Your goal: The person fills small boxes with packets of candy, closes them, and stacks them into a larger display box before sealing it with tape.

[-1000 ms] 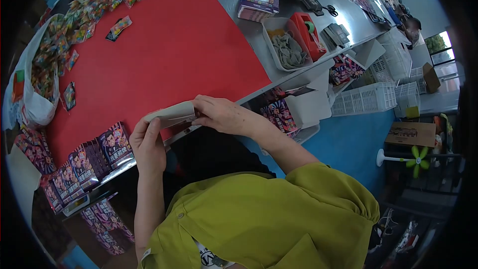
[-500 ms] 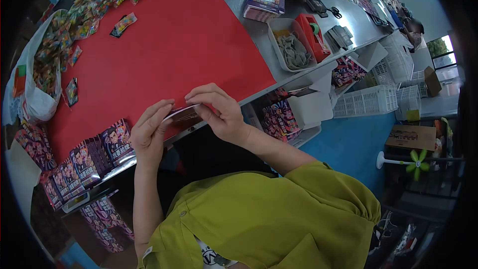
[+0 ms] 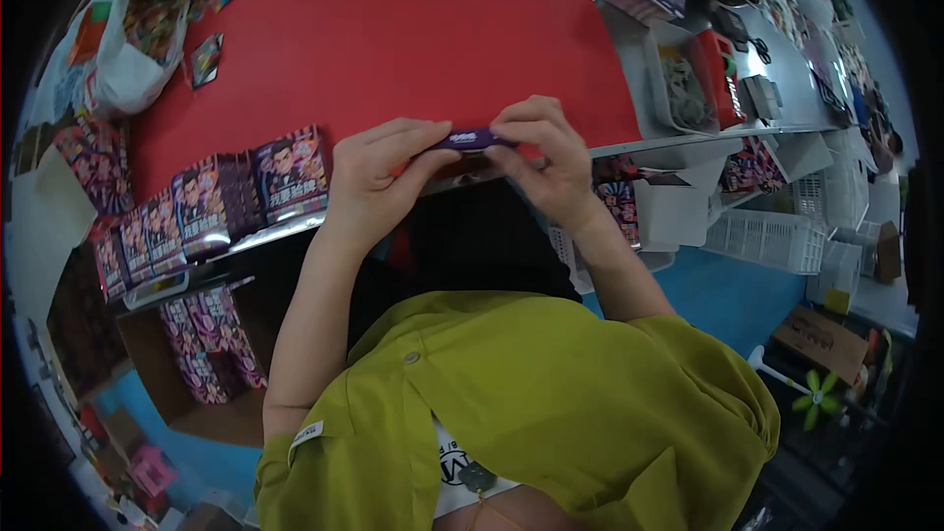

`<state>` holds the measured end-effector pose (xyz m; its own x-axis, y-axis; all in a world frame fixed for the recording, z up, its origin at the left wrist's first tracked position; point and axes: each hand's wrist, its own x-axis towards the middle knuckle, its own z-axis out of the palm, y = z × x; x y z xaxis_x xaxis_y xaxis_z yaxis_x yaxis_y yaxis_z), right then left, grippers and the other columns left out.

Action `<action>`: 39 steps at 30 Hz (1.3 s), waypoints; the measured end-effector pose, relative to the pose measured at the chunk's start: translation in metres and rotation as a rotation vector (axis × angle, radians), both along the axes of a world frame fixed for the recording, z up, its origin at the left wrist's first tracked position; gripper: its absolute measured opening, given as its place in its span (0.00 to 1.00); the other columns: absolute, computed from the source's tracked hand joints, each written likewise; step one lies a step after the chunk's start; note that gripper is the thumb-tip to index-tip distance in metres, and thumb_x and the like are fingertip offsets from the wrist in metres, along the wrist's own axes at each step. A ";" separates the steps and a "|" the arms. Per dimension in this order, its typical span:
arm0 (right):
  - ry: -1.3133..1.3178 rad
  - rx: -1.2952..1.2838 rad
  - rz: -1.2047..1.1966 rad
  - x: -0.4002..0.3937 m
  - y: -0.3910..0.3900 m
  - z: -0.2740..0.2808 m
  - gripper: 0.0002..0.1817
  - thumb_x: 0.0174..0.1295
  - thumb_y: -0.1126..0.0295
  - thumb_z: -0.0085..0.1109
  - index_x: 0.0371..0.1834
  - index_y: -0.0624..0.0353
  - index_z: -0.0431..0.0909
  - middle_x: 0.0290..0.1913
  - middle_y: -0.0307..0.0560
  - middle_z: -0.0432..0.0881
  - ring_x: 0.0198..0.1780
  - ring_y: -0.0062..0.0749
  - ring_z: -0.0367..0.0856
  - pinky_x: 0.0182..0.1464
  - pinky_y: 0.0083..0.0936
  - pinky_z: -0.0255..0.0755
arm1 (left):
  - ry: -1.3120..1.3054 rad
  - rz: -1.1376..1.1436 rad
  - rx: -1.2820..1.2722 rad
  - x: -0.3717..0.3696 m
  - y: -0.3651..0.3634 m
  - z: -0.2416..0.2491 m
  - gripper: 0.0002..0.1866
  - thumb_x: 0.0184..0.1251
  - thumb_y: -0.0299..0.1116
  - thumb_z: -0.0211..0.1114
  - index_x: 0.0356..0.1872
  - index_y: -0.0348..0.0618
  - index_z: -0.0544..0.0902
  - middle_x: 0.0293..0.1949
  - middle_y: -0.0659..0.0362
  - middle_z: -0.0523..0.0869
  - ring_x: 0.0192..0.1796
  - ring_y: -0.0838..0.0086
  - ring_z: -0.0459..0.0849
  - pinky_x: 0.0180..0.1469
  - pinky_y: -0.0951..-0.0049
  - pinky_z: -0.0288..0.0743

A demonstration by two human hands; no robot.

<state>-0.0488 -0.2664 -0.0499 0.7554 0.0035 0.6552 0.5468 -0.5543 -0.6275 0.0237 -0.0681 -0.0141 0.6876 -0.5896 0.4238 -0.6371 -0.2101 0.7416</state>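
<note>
The left hand (image 3: 383,162) and the right hand (image 3: 549,159) pinched a slim purple box (image 3: 468,139) by its two ends, thumbs on the near side and fingers on the far side. The box was above the near edge of the red tabletop (image 3: 393,44), its narrow face bearing pale lettering too small to read.

Left of the hands, a row of printed packs (image 3: 202,202) lined the near edge—the right-hand one showed large white Chinese characters that seemed to read 我要验牌. Below them, a cardboard box (image 3: 155,366) held more printed packs with pink and purple artwork. A large "M" was legible on the white undershirt (image 3: 454,468).

At the far left, a white plastic bag (image 3: 130,79) held small, colourful packets (image 3: 162,28). To the right of the red surface, a white tub (image 3: 656,87) contained a greyish bundle—its nature unclear—just beside a red tape dispenser (image 3: 721,84). Under the table's right side, printed packs lay by a white carton (image 3: 672,211), and a white slatted crate (image 3: 762,241) stood farther right.
</note>
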 end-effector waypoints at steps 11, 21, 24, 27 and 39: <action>0.032 0.019 0.029 0.004 -0.004 -0.001 0.08 0.58 0.74 0.63 0.40 0.58 0.80 0.42 0.45 0.79 0.42 0.31 0.76 0.46 0.26 0.67 | 0.753 -0.024 -0.484 -0.014 -0.008 -0.015 0.09 0.57 0.25 0.68 0.40 0.39 0.86 0.41 0.54 0.86 0.44 0.70 0.84 0.47 0.74 0.79; -0.180 -0.348 0.002 0.003 -0.010 0.007 0.15 0.48 0.73 0.69 0.41 0.58 0.80 0.45 0.48 0.80 0.43 0.38 0.80 0.43 0.30 0.72 | -0.230 -0.110 -0.175 0.000 -0.001 -0.030 0.13 0.53 0.21 0.69 0.42 0.38 0.84 0.43 0.54 0.85 0.45 0.63 0.84 0.45 0.68 0.80; -0.152 -0.285 0.019 0.003 -0.007 0.003 0.14 0.51 0.77 0.67 0.42 0.61 0.80 0.46 0.50 0.80 0.44 0.39 0.80 0.43 0.30 0.76 | 0.004 -0.108 -0.209 -0.009 -0.003 -0.025 0.16 0.54 0.23 0.70 0.46 0.37 0.83 0.42 0.55 0.85 0.45 0.64 0.84 0.48 0.70 0.78; -0.029 -0.018 0.014 0.004 -0.009 0.005 0.11 0.54 0.81 0.63 0.41 0.63 0.78 0.47 0.51 0.80 0.46 0.38 0.80 0.44 0.28 0.77 | -0.056 0.197 -0.234 -0.013 -0.001 -0.012 0.15 0.60 0.29 0.68 0.48 0.37 0.81 0.41 0.53 0.85 0.44 0.65 0.83 0.48 0.72 0.76; 0.276 0.056 0.357 0.087 0.013 0.040 0.20 0.60 0.67 0.61 0.55 0.61 0.73 0.56 0.55 0.74 0.62 0.41 0.71 0.64 0.36 0.63 | 1.509 -0.008 -1.033 0.009 0.035 0.009 0.27 0.64 0.33 0.56 0.62 0.36 0.63 0.54 0.43 0.77 0.58 0.51 0.78 0.59 0.40 0.72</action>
